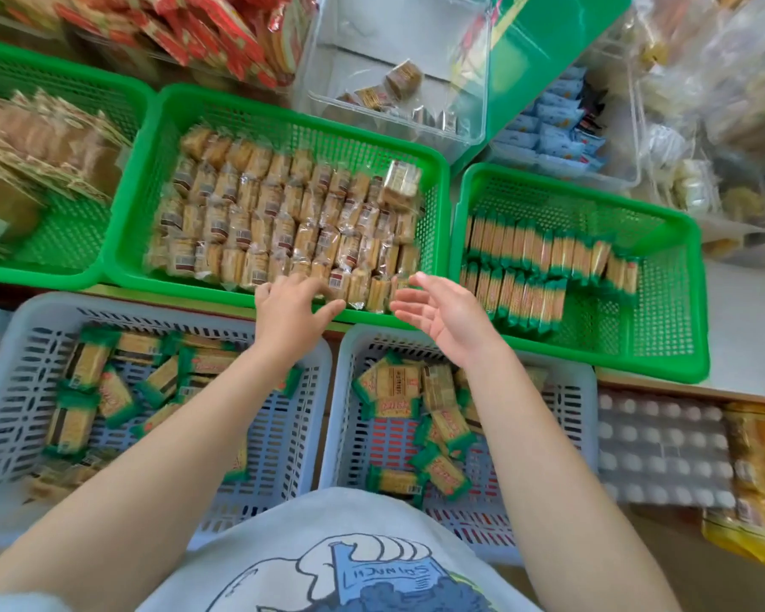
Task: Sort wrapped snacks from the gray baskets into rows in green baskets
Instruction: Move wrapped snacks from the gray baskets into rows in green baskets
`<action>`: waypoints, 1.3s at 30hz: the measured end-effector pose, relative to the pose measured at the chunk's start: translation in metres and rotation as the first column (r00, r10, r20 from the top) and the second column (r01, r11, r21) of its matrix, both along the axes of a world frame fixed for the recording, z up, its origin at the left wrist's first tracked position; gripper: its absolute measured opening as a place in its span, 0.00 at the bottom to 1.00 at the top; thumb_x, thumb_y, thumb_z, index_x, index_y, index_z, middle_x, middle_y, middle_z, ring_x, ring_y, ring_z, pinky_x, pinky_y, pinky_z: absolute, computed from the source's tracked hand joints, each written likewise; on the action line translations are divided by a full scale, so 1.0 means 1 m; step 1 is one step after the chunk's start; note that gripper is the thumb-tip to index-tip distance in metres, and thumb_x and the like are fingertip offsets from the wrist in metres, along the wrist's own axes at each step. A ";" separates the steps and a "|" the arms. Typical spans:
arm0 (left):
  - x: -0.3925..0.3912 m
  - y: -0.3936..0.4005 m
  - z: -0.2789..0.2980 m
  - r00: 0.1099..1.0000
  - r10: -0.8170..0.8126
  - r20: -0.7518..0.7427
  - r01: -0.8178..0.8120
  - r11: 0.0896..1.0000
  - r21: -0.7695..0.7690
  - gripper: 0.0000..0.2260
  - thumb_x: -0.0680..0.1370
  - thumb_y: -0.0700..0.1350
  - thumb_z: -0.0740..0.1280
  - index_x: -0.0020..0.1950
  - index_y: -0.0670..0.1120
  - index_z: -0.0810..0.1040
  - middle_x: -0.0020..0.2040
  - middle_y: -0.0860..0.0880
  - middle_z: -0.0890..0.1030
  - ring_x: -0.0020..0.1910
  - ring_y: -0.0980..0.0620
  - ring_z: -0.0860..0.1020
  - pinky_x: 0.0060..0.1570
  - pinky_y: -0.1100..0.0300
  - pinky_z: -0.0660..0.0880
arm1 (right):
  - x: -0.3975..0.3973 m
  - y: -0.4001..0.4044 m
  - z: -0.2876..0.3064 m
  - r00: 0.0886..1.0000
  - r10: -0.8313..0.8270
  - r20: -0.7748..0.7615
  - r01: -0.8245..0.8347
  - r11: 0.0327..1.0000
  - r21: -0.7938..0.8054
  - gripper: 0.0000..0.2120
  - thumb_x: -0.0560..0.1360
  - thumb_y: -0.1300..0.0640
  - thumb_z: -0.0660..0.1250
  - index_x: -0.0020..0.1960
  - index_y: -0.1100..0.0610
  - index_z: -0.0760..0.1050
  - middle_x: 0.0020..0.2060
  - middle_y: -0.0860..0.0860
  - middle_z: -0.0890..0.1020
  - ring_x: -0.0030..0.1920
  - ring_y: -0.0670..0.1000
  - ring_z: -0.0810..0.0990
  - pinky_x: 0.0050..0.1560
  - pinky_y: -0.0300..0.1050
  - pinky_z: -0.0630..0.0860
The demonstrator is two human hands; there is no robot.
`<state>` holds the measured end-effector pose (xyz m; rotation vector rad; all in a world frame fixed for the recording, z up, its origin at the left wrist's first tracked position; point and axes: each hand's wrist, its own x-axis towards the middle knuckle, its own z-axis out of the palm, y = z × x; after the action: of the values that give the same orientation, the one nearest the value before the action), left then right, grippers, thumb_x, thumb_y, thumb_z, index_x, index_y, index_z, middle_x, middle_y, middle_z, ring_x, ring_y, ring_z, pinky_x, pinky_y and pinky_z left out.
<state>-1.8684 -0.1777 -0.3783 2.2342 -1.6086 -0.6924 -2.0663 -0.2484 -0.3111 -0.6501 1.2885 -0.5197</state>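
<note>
green-edged wrapped snacks (433, 413) lie jumbled in 2 gray slotted plastic baskets (566, 390) nearest the person; both hands hover over the middle green mesh basket's (283, 112) near rim, the left hand (290, 311) loosely spread, the right hand (442, 315) palm-up with fingers relaxed, neither holding anything. best to gather several same-facing packs, then stand them tight against the 2 rows (544, 262) in the right green basket (663, 302).
</note>
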 end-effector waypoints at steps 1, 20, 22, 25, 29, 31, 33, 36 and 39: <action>-0.006 0.005 0.000 1.000 -0.004 0.002 0.004 0.995 -0.103 0.10 0.79 0.53 0.69 0.54 0.48 0.82 0.54 0.46 0.81 0.56 0.42 0.76 0.57 0.47 0.67 | -0.012 0.015 0.003 1.000 0.010 0.011 -0.011 1.000 0.008 0.13 0.83 0.57 0.63 0.62 0.65 0.72 0.47 0.60 0.82 0.45 0.57 0.85 0.47 0.48 0.84; -0.069 0.108 -0.045 0.916 0.334 -0.225 -0.188 0.848 0.496 0.23 0.79 0.57 0.68 0.67 0.44 0.75 0.52 0.47 0.82 0.40 0.54 0.79 0.34 0.60 0.73 | -0.032 0.094 -0.146 0.923 -0.188 -0.335 0.312 0.875 0.369 0.28 0.77 0.51 0.72 0.72 0.62 0.69 0.61 0.59 0.79 0.55 0.60 0.83 0.48 0.54 0.84; -0.070 0.109 -0.045 0.911 0.341 -0.230 -0.190 0.845 0.500 0.23 0.79 0.57 0.68 0.68 0.44 0.75 0.53 0.47 0.82 0.41 0.53 0.80 0.34 0.60 0.73 | -0.026 0.093 -0.158 0.890 -0.273 -0.364 0.401 0.849 0.343 0.27 0.77 0.54 0.72 0.71 0.63 0.68 0.58 0.59 0.81 0.56 0.58 0.83 0.52 0.54 0.83; -0.074 0.108 -0.039 0.932 0.318 -0.176 -0.184 0.830 0.526 0.22 0.80 0.56 0.67 0.69 0.44 0.74 0.57 0.46 0.81 0.44 0.52 0.78 0.39 0.60 0.72 | -0.032 0.097 -0.154 0.872 -0.308 -0.382 0.433 0.848 0.305 0.28 0.75 0.54 0.75 0.68 0.60 0.66 0.59 0.59 0.80 0.57 0.59 0.83 0.45 0.50 0.79; -0.090 0.103 -0.021 0.967 0.203 -0.152 -0.170 0.964 0.206 0.16 0.79 0.50 0.69 0.65 0.47 0.75 0.59 0.48 0.74 0.55 0.50 0.75 0.50 0.59 0.69 | -0.070 0.111 -0.116 0.940 -0.124 -0.319 0.180 0.972 0.153 0.21 0.75 0.53 0.75 0.62 0.57 0.71 0.54 0.54 0.81 0.49 0.53 0.82 0.42 0.45 0.76; -0.103 0.094 -0.009 0.936 0.146 -0.319 -0.095 0.981 0.171 0.18 0.77 0.53 0.72 0.64 0.50 0.74 0.55 0.53 0.74 0.53 0.53 0.76 0.51 0.59 0.71 | -0.089 0.119 -0.092 0.978 0.050 -0.202 -0.030 0.994 0.102 0.16 0.77 0.51 0.72 0.60 0.57 0.75 0.52 0.51 0.83 0.44 0.50 0.80 0.41 0.43 0.72; -0.119 0.084 -0.001 0.797 0.228 -0.560 -0.021 0.936 0.351 0.21 0.75 0.52 0.74 0.65 0.52 0.73 0.56 0.54 0.79 0.52 0.54 0.80 0.52 0.54 0.78 | -0.103 0.124 -0.080 0.983 0.159 -0.087 -0.150 0.984 0.100 0.13 0.80 0.48 0.68 0.57 0.56 0.80 0.46 0.50 0.84 0.39 0.48 0.77 0.39 0.42 0.72; -0.131 0.080 -0.007 0.608 0.430 -0.667 -0.012 0.845 0.534 0.20 0.76 0.46 0.74 0.67 0.45 0.76 0.55 0.45 0.84 0.50 0.48 0.85 0.45 0.55 0.83 | -0.116 0.119 -0.085 0.965 0.137 -0.224 -0.111 0.986 0.128 0.14 0.83 0.48 0.62 0.52 0.56 0.82 0.42 0.51 0.84 0.33 0.47 0.76 0.33 0.41 0.71; -0.129 0.087 -0.013 0.544 0.529 -0.651 -0.084 0.806 0.586 0.20 0.77 0.44 0.74 0.66 0.42 0.76 0.55 0.43 0.84 0.48 0.48 0.85 0.38 0.59 0.82 | -0.124 0.107 -0.109 0.840 0.057 -0.539 0.000 0.995 0.104 0.14 0.81 0.50 0.65 0.61 0.59 0.78 0.49 0.54 0.83 0.42 0.53 0.79 0.42 0.49 0.75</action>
<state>-1.9978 -0.0912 -0.3915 1.9020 -0.5590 -1.8246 -2.1904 -0.1410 -0.4201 -0.7612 1.8253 -0.2430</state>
